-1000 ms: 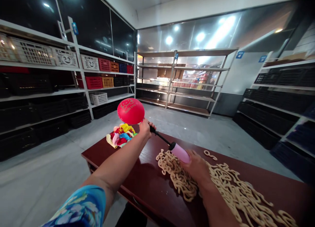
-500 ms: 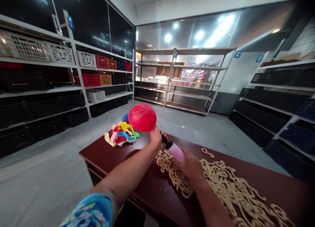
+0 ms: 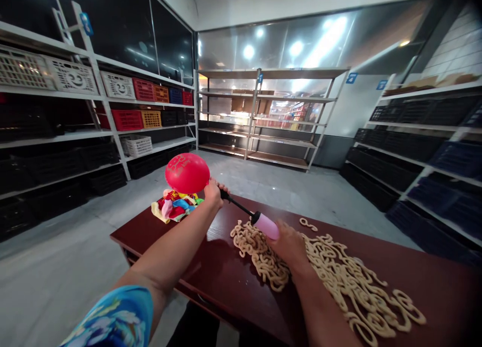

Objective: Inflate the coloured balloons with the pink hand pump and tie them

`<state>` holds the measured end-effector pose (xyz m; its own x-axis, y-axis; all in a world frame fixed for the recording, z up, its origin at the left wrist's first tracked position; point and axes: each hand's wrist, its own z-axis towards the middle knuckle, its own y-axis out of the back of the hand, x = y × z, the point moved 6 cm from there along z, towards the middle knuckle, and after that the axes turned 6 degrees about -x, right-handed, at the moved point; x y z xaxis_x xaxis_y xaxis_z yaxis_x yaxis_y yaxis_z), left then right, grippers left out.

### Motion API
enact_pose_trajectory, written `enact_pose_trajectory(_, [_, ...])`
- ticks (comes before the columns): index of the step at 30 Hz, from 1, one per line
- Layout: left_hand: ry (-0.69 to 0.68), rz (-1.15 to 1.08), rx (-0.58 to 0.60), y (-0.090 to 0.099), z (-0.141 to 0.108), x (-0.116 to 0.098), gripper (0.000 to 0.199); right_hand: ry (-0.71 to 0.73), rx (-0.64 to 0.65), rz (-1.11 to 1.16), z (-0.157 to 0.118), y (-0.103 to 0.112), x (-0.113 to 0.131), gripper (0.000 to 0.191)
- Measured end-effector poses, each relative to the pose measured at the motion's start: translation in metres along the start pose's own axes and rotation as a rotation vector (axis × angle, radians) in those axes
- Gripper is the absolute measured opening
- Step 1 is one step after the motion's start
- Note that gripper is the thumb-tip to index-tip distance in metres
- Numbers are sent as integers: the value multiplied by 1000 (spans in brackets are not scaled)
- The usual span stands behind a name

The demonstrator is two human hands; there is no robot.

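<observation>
Drawn away from the left hand (image 3: pixel 214 194) again, the pink pump barrel (image 3: pixel 267 226) is resting inside the right hand's (image 3: pixel 289 242) curled fingers, while the left is pinching the red balloon's (image 3: pixel 187 172) neck, the balloon bulging just beyond that grip.

- The left sleeve (image 3: pixel 113 319) is short, ending around the elbow, in loose-looking cloth with a smooth, curved hem
- Its ground is bright turquoise at the hem, with deeper blue areas further in
- Large white and pale blue shapes, like petals or leaves, spread over it, with small touches of yellow-green
- Below the sleeve, the left forearm (image 3: pixel 175 251) and left hand (image 3: pixel 214 194) are bare
- The right forearm (image 3: pixel 316 297) and right hand (image 3: pixel 288 241) are bare too
- Black clothing (image 3: pixel 198 327) shows lower down, its details lost in shadow
</observation>
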<state>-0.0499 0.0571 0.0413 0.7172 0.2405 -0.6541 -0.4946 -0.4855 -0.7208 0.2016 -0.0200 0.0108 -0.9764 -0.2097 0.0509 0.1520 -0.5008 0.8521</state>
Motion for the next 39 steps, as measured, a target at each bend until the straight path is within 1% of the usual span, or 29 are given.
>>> enact_pose_trajectory(2, [22, -7, 13, 1, -7, 13, 33, 18, -3, -5, -2, -1, 5, 26])
enact_pose_trajectory(7, [110, 8, 46, -2, -35, 53, 34, 37, -17, 22, -5, -3, 14, 36])
enact_pose_trajectory(10, [119, 19, 75, -6, -47, 64, 35, 23, -14, 50, -5, -1, 15, 37])
enact_pose_trajectory(13, [117, 38, 82, -8, -46, 59, 35, 4, 25, 106, -4, 1, 16, 36])
enact_pose_trajectory(16, [93, 33, 78, -9, -34, 41, 37, 4, 62, 157, -2, 2, 13, 34])
enact_pose_trajectory(20, [53, 15, 42, -6, -14, 11, 43, 11, 8, 105, 1, 2, 4, 34])
enact_pose_trajectory(23, [48, 3, 23, -4, -8, 3, 42, 15, -41, 50, 2, -1, 1, 31])
enact_pose_trajectory(25, [51, -15, 18, -3, -12, 7, 41, 16, -65, 26, 0, -3, 2, 29])
enact_pose_trajectory(28, [67, -33, 41, -5, -26, 26, 39, 26, -77, 3, -2, -5, 7, 29])
enact_pose_trajectory(31, [131, -29, 91, -10, -42, 51, 35, 37, -98, 17, -4, -4, 12, 38])
enact_pose_trajectory(33, [168, -20, 102, -11, -49, 63, 29, 32, -102, 37, -4, -4, 12, 45])
enact_pose_trajectory(36, [138, 9, 97, -11, -51, 63, 11, 17, -90, 73, -3, -5, 10, 47])
enact_pose_trajectory(39, [85, 52, 134, -13, -47, 54, 23, 24, -94, 107, -3, -5, 10, 42])
